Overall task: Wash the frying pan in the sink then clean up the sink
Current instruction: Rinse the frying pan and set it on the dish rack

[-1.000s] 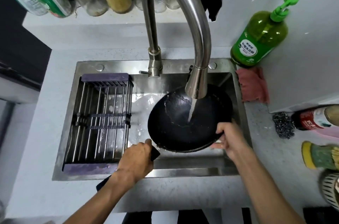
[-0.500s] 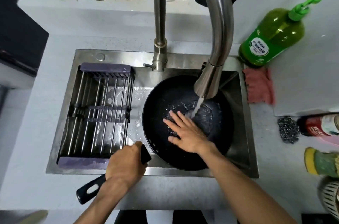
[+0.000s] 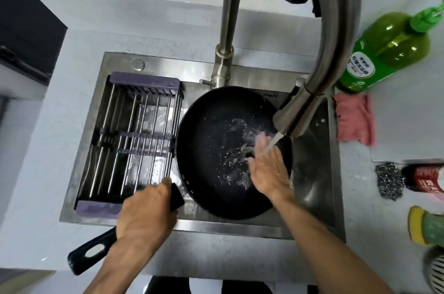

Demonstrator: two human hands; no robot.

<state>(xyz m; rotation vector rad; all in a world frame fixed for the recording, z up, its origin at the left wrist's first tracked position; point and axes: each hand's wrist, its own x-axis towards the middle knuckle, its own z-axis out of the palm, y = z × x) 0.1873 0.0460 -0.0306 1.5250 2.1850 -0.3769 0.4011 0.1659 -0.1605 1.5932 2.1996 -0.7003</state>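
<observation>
1. Frying pan (image 3: pixel 216 149) is seated in sink (image 3: pixel 312 185), centre frame, under running faucet (image 3: pixel 295 115).
2. Pan handle (image 3: pixel 89 252) is gripped by left hand (image 3: pixel 146 212), fingers curled round it.
3. Right hand (image 3: pixel 269 171) is laid flat inside pan, fingers straight and together.

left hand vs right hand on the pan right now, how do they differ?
The left hand grips the frying pan's black handle, fingers curled round it; the right hand lies flat with straight fingers inside the pan. The left hand is at the sink's front edge, away from the stream; the right hand is under the running water from the faucet. Both touch the same pan.
</observation>
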